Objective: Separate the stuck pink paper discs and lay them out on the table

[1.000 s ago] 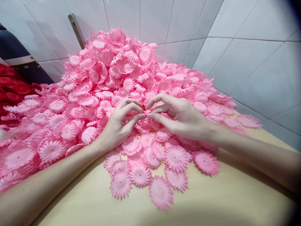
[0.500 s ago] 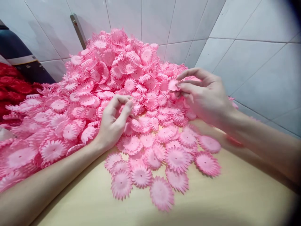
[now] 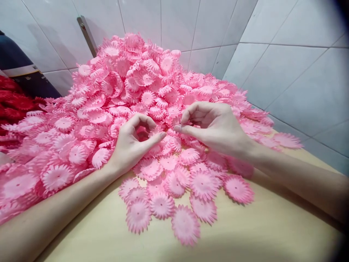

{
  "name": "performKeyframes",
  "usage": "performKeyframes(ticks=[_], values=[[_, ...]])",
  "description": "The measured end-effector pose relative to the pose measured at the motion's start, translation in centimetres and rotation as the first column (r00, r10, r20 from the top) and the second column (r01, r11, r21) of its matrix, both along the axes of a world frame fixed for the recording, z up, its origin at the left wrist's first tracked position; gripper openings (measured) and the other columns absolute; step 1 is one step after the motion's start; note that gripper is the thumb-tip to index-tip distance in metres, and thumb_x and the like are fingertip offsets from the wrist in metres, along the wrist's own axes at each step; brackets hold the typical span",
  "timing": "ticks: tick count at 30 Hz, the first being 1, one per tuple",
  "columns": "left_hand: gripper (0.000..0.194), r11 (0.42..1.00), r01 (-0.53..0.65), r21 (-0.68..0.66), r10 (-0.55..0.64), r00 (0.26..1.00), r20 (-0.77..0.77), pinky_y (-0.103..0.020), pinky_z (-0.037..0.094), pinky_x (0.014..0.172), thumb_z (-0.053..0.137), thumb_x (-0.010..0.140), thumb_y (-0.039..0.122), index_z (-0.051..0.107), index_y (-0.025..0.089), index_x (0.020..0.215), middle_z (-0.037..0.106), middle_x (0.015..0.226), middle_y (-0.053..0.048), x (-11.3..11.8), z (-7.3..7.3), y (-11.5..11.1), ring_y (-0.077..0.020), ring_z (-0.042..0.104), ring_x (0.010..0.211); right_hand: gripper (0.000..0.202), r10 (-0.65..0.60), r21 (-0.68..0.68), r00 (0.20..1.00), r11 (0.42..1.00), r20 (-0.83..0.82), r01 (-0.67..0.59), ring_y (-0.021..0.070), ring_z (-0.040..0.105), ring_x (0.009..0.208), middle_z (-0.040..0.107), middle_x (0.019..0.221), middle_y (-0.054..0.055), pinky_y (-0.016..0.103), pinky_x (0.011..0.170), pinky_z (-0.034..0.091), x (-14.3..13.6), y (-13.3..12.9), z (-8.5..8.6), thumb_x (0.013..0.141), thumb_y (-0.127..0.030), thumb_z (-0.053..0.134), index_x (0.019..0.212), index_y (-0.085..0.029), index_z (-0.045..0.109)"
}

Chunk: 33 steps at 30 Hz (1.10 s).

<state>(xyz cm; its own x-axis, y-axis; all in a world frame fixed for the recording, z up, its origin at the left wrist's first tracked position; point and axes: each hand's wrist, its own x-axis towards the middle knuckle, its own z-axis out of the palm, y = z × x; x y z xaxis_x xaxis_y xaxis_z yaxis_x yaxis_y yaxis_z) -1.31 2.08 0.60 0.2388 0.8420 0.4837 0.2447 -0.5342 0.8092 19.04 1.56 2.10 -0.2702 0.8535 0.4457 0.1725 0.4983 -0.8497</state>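
Over the near slope of a tall heap of pink, fringe-edged, thin cloth-like discs [image 3: 136,83], both hands are facing each other. Half a second ago the right hand [image 3: 218,127] was lifting a pink disc out to the right; now it is hovering back near the middle, its thumb and forefinger tips coming together, though whether they are pinching anything I cannot tell. The left hand [image 3: 131,142] is curling its fingers with the thumb standing away from them; pink is showing through the gap, and I cannot tell whether it is gripping a disc.

Between them and the viewer, flat loose pink discs [image 3: 185,225] with small centre holes are lying overlapped. Both hands are hiding parts of the heap behind them. At far left, a bright red pile [image 3: 13,98] is sitting beside a dark blue, cylinder-like object with a pale band [image 3: 29,74].

A pale yellow, smooth counter [image 3: 103,233] is carrying the heap, and pale grey-white wall tiles [image 3: 294,69] are meeting in a corner behind. A narrow metal strip [image 3: 86,35] is leaning there.
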Motion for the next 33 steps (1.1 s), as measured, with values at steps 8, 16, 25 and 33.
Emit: performKeyframes(ticks=[8, 16, 25, 33], values=[[0.012, 0.984, 0.178, 0.026, -0.173, 0.975, -0.14, -0.025, 0.047, 0.069, 0.065, 0.081, 0.027, 0.061, 0.017, 0.087, 0.062, 0.085, -0.003, 0.0, 0.9, -0.7, -0.0133, 0.058, 0.077, 0.024, 0.135, -0.073, 0.988, 0.989, 0.071, -0.13, 0.012, 0.051, 0.061, 0.049, 0.072, -0.003, 0.027, 0.05, 0.039, -1.1, -1.3, 0.3, 0.081, -0.014, 0.061, 0.093, -0.023, 0.043], [0.013, 0.946, 0.314, 0.084, -0.277, 0.914, -0.297, -0.03, 0.048, 0.077, 0.067, 0.079, 0.028, 0.063, 0.017, 0.085, 0.067, 0.088, -0.006, -0.1, 0.7, -0.4, -0.017, 0.061, 0.083, 0.02, 0.201, -0.078, 0.978, 0.977, 0.059, -0.196, 0.0088, 0.041, 0.052, 0.043, 0.063, -0.006, 0.025, 0.046, 0.031, -1.7, -1.7, 0.3, 0.086, -0.018, 0.057, 0.085, -0.023, 0.039], [0.015, 0.962, 0.271, -0.024, -0.267, 0.923, -0.277, -0.028, 0.048, 0.07, 0.063, 0.082, 0.028, 0.063, 0.014, 0.087, 0.066, 0.083, -0.006, 0.0, 0.8, -0.8, -0.0154, 0.061, 0.075, 0.012, 0.163, -0.074, 0.985, 0.984, 0.056, -0.159, 0.0133, 0.057, 0.07, 0.06, 0.079, 0.0, 0.028, 0.06, 0.046, -1.4, -1.8, 0.2, 0.082, -0.022, 0.065, 0.087, -0.02, 0.055], [0.013, 0.97, 0.239, -0.036, -0.241, 0.955, -0.174, -0.027, 0.051, 0.069, 0.063, 0.082, 0.026, 0.058, 0.015, 0.088, 0.063, 0.083, -0.004, -0.1, 0.5, -0.7, -0.0142, 0.061, 0.075, 0.011, 0.173, -0.06, 0.985, 0.983, 0.004, -0.172, 0.0144, 0.061, 0.079, 0.063, 0.086, 0.001, 0.029, 0.072, 0.052, -1.1, -1.4, 0.2, 0.078, -0.014, 0.063, 0.086, -0.02, 0.06]])
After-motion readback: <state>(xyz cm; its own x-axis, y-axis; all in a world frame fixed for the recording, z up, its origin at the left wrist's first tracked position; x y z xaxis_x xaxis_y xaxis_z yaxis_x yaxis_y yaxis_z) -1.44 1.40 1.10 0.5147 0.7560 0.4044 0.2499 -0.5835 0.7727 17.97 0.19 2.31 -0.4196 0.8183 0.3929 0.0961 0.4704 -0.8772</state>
